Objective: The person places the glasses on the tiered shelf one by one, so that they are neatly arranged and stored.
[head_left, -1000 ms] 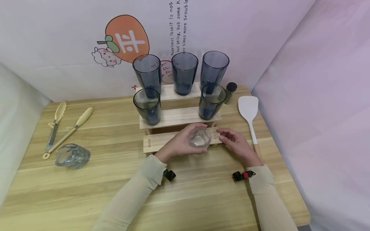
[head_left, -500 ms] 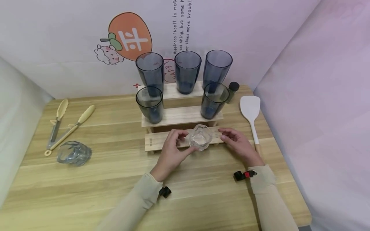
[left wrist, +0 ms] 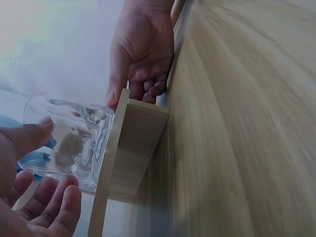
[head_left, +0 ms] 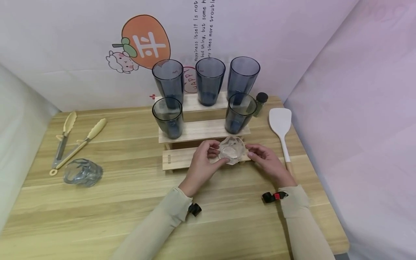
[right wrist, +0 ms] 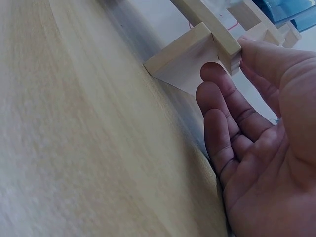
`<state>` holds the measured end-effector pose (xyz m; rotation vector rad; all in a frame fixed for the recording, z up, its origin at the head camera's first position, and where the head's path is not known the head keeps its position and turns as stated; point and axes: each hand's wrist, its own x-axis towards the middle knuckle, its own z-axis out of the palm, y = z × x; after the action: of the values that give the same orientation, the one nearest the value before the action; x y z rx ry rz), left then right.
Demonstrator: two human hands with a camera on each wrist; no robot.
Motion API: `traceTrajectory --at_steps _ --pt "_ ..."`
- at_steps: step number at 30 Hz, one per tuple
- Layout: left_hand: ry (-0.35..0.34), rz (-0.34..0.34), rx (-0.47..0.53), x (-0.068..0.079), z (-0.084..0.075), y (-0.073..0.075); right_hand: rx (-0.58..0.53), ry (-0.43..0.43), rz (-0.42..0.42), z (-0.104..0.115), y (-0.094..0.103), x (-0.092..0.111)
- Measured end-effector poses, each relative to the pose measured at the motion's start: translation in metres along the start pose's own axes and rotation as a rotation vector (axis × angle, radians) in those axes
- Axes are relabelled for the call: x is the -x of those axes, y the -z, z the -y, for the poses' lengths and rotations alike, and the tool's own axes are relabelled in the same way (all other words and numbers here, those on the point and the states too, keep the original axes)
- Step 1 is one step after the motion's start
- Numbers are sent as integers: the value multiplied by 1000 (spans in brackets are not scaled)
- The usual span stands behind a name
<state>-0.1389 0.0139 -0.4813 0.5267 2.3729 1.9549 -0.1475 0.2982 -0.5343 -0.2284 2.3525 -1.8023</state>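
A clear short drinking glass (head_left: 232, 150) with a wavy rim stands upright toward the right end of the lowest step of a wooden tiered rack (head_left: 175, 159). My left hand (head_left: 202, 164) holds the glass from its left side, thumb at the front and curled fingers behind. In the left wrist view the thumb lies over the glass (left wrist: 69, 140), its base against the board. My right hand (head_left: 267, 163) grips the right end of that same step. The right wrist view shows the thumb on the board's edge (right wrist: 229, 52) and the fingers curled beneath.
Blue-grey tumblers stand on the upper steps, one (head_left: 167, 121) at left and another (head_left: 239, 115) at right on the middle step. A small black-capped jar (head_left: 260, 103) and white spatula (head_left: 280, 122) are right. Tongs (head_left: 69, 144) and a tilted clear glass (head_left: 83, 173) lie left.
The left hand's fingers loosened and drew back from the glass, then closed in again from the left. The glass has shifted right along the step. My right hand stays put.
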Motion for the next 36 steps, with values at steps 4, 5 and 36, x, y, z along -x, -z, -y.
traceTrajectory --at_steps 4,5,36 --pt "-9 -1 10 -4 -1 -3 -30 12 5 1 -1 -2" --pt "-7 -1 12 -4 -1 -3 -37 18 7 2 -2 -2" --pt "-58 -960 -714 131 27 232 -12 -22 -18 -1 -2 -1"
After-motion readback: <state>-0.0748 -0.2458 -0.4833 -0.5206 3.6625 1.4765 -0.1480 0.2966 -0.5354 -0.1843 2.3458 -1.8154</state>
